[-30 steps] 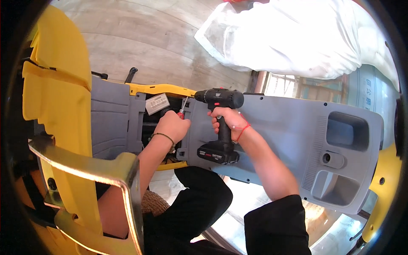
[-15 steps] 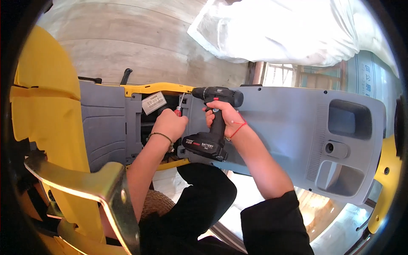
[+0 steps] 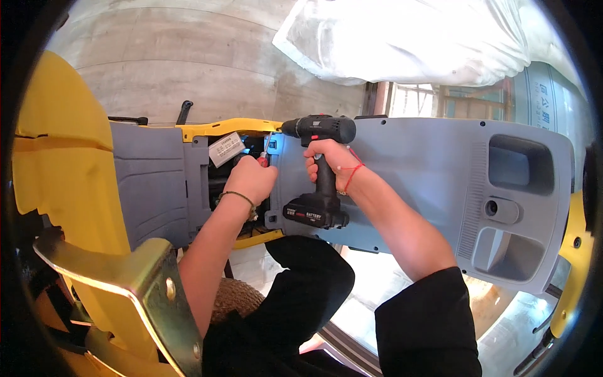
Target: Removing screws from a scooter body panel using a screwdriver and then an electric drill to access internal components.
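Observation:
My right hand (image 3: 329, 161) is wrapped round the grip of a black cordless drill (image 3: 325, 131). Its chuck faces left, and its front end is at the yellow frame edge (image 3: 232, 127). Closed over a red-handled screwdriver (image 3: 263, 160), my left hand (image 3: 254, 180) is above an open compartment; the thin metal shaft points up toward the same frame edge near the drill's tip. Bluish light falls on the long grey panel (image 3: 402, 176) just below the chuck. Inside the compartment lies a white labelled box (image 3: 227, 149) beside dark parts. Whether a screw is at the drill's tip cannot be made out.
A ribbed grey panel (image 3: 151, 182) and a large yellow body part (image 3: 66, 138) lie to the left. A shiny bent metal bracket (image 3: 147, 283) rises close at lower left. White plastic sheeting (image 3: 402, 44) covers the far right. My knee (image 3: 320, 270) is against the near side.
Bluish light now shows on the grey panel and in the compartment by the drill. The drill's battery end has swung slightly right. Both hands keep their holds.

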The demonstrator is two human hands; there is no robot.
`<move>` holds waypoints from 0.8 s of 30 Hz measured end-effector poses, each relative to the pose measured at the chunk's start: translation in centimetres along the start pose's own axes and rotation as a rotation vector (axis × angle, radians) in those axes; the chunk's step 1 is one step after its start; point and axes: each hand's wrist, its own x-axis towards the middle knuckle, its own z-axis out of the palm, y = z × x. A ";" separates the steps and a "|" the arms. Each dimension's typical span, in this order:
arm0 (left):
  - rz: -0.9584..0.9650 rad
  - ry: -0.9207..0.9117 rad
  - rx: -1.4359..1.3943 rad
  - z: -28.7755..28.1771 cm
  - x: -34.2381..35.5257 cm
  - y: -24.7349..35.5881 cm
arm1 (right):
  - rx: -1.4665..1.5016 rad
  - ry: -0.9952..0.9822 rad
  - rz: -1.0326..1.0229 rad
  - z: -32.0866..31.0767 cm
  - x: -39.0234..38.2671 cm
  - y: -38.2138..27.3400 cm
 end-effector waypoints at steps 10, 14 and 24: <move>-0.075 -0.041 0.043 -0.6 -1.0 0.9 | -0.025 -0.008 -0.042 -0.3 -0.1 -0.1; -0.072 -0.041 0.030 -0.4 -0.5 0.5 | 0.001 -0.005 -0.052 -1.1 -0.4 0.6; -0.062 -0.053 -0.001 -1.4 -1.9 1.9 | 0.023 -0.075 -0.064 -2.5 -0.5 0.7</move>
